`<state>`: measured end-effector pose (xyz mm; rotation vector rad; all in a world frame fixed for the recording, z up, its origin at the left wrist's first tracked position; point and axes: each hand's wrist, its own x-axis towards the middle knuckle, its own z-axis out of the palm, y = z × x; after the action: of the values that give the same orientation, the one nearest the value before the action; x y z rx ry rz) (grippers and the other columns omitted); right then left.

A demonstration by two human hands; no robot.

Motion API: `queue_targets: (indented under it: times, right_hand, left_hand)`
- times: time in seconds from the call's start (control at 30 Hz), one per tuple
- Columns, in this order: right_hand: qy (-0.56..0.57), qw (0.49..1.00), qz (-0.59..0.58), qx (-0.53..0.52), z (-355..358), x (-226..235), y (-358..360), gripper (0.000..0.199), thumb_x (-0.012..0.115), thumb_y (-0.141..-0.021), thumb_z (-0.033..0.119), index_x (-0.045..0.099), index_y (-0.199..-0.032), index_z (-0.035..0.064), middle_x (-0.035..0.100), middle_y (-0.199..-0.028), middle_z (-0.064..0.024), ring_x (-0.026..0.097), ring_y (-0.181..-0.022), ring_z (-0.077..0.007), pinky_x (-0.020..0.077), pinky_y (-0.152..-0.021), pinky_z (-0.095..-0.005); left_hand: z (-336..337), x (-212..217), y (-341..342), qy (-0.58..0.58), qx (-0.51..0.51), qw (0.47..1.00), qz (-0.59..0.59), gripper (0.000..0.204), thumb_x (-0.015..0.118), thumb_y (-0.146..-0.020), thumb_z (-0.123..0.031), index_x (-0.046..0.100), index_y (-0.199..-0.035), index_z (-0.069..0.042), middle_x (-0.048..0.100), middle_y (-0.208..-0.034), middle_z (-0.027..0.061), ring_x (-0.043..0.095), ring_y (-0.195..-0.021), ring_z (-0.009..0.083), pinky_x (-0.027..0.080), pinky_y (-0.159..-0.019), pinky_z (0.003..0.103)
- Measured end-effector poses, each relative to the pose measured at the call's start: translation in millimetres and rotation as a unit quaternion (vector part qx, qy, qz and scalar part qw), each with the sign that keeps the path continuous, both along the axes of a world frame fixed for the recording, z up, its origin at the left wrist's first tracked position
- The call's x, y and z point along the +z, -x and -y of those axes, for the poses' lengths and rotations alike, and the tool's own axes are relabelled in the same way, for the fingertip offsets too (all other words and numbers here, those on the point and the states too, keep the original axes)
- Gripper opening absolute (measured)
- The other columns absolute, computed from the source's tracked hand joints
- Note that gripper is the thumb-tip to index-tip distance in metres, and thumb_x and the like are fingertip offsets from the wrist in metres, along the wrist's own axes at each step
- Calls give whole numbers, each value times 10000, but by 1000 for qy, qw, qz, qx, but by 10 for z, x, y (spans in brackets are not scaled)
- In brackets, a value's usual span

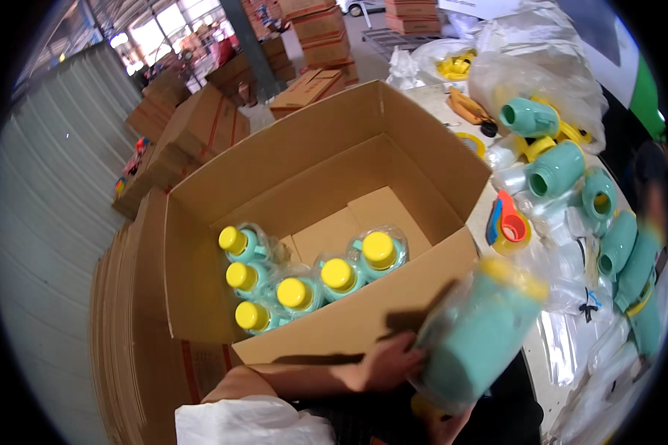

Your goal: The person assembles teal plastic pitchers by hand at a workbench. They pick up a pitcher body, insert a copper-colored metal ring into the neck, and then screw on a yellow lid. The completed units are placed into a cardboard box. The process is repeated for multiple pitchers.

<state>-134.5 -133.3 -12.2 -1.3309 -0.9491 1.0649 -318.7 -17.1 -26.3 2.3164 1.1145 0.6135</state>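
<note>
A teal jug with a yellow cap (482,334), wrapped in clear plastic, is tilted beside the near right corner of an open cardboard box (356,304). It is blurred by motion. My left hand (393,361) is closed at its left side, on the jug or its wrapping. Beneath its lower end, my right hand (450,428) supports it, with most of the fingers hidden. Inside the box, several wrapped teal jugs with yellow caps (295,294) stand upright along the left and near walls.
On the table (538,363) to the right lie uncapped teal jugs (557,169), a tape dispenser (510,224) and clear plastic bags (564,278). Flattened cardboard (119,326) leans at the left. Closed cartons (200,133) stand behind the box, near a metal post (249,44).
</note>
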Motion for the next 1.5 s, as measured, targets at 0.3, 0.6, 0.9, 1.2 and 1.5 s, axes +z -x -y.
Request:
queue_targets:
  times: [0.3, 0.6, 0.9, 1.2, 1.5]
  right_hand:
    - [-170, 944, 15, 282, -1313, 791, 924, 987, 778, -846, 204, 141, -1581, 38, 148, -1645, -188, 238, -1497, -347, 426, -1072, -471]
    - [94, 990, -28, 104, -714, -137, -48, 679, 674, -865, -68, 357, -1452, 59, 441, -1428, -134, 560, -1189, -231, 531, -893, -324]
    - [21, 989, 22, -144, -1016, -119, -1425, 506, 628, -897, -1, 422, -1359, 36, 557, -1266, -107, 553, -1012, -137, 488, -809, -272]
    - [35, 985, 43, -165, -961, -297, -1616, 519, 718, -878, 58, 468, -1333, 40, 621, -1100, -93, 647, -867, -143, 526, -720, -286]
    - [-56, 956, 82, -275, -737, -173, -1777, 393, 698, -867, 65, 538, -1226, 69, 605, -999, -81, 620, -831, -180, 529, -760, -290]
  left_hand:
    - [-1027, -269, 2478, -63, 388, 915, 89, 216, 424, -982, -123, 568, -1045, 26, 643, -854, 231, 623, -786, 402, 489, -726, 468]
    - [-826, -1554, 4202, 283, 388, 873, -85, 351, 423, -993, -179, 605, -1202, 36, 569, -1323, 294, 577, -1156, 417, 487, -925, 475]
    - [-1546, 465, 953, -105, 289, 949, 74, 522, 559, -863, 40, 439, -1371, 15, 496, -1294, 169, 510, -1206, 298, 404, -1054, 406]
    - [-3059, 827, -3856, -379, -114, 911, 115, 919, 828, -711, -105, 308, -1463, -7, 375, -1477, 236, 366, -1356, 446, 296, -1149, 512]
    - [-3241, 1271, -3768, -287, -96, 882, 362, 542, 740, -904, -153, 520, -1366, 26, 566, -1339, 192, 558, -1215, 287, 435, -1061, 414]
